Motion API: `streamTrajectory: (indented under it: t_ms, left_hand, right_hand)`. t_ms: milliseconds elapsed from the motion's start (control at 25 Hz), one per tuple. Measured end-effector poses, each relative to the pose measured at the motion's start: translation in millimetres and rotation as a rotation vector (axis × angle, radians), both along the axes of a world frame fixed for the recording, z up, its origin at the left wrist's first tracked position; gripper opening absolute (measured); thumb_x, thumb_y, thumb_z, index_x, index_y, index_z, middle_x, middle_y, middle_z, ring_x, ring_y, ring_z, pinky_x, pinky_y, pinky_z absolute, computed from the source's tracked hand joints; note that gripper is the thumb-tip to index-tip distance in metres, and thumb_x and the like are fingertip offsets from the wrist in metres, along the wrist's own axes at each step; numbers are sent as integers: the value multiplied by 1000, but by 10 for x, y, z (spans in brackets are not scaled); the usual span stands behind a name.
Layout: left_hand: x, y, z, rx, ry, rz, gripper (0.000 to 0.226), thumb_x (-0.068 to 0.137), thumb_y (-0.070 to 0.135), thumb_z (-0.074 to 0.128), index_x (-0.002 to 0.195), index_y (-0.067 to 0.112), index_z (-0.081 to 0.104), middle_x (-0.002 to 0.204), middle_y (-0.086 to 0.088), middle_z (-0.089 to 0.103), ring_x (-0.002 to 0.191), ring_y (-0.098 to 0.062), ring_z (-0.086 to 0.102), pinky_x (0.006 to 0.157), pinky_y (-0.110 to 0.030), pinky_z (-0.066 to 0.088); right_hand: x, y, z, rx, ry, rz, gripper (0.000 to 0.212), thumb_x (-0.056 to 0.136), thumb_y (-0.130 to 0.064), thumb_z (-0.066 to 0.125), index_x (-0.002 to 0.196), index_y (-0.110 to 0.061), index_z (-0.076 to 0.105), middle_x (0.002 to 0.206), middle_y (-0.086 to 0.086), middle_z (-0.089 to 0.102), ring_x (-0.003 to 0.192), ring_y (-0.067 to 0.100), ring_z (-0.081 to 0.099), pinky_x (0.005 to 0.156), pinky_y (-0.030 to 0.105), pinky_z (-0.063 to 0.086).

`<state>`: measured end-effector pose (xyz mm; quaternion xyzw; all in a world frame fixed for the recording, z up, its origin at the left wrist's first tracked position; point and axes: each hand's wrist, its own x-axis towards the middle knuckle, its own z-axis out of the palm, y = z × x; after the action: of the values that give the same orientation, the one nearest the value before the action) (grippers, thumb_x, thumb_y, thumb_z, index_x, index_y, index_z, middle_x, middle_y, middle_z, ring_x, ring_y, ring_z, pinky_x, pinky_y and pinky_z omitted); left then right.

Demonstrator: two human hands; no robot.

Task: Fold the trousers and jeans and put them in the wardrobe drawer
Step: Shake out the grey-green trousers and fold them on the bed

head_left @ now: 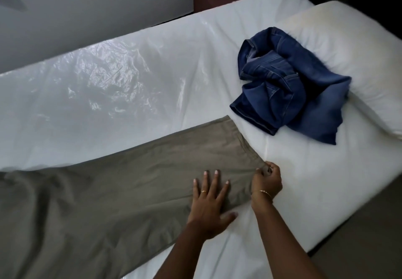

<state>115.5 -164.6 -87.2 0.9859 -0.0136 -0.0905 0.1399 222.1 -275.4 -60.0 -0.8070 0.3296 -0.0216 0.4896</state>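
Olive-grey trousers lie spread flat across the bed, running from the lower left up to a hem near the middle. My left hand presses flat on the trouser leg near that end, fingers straight and spread. My right hand pinches the near corner of the hem with curled fingers. Blue jeans sit in a crumpled heap further back on the right, partly on the pillow, away from both hands.
The bed is a mattress under shiny clear plastic. A white pillow lies at the right end. A grey wall runs behind the bed. Dark floor shows at the lower right beyond the mattress edge.
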Motion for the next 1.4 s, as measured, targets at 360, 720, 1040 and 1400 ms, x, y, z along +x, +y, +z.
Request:
streamTrajectory:
  t_ms: [360,720,1040,1400]
  left_hand:
    - [197,855,58,-214,-324,398,37,83,18,40,92,-3,69,91,-22,68,77,-37,67,76,-34,47]
    - [455,1974,65,32,-266,359,17,79,0,62,94,-3,67,92,-23,63,85,-44,60,65,-43,52]
    - [608,1935,22,55,-499,297,13,84,13,42,80,7,53,67,-13,60,54,-30,55,52,-31,42]
    - [830,1794,-88,125,-453,281,27,83,25,48,87,4,64,93,-16,64,90,-33,52,71,-39,49]
  right_hand:
    - [39,452,-86,-612,-342,928,21,63,12,68,77,-5,71,88,16,67,87,39,62,68,48,56]
    - [733,1077,-124,-841,-154,1054,39,86,1,47,120,-15,60,130,9,54,129,33,35,103,54,23]
    - [1038,974,-47,-1058,-584,796,25,69,4,52,74,-14,68,70,6,60,86,28,53,81,51,43]
    - [1038,827,-297,-789,-191,841,30,82,-6,64,112,-12,65,119,18,55,104,41,49,77,50,41]
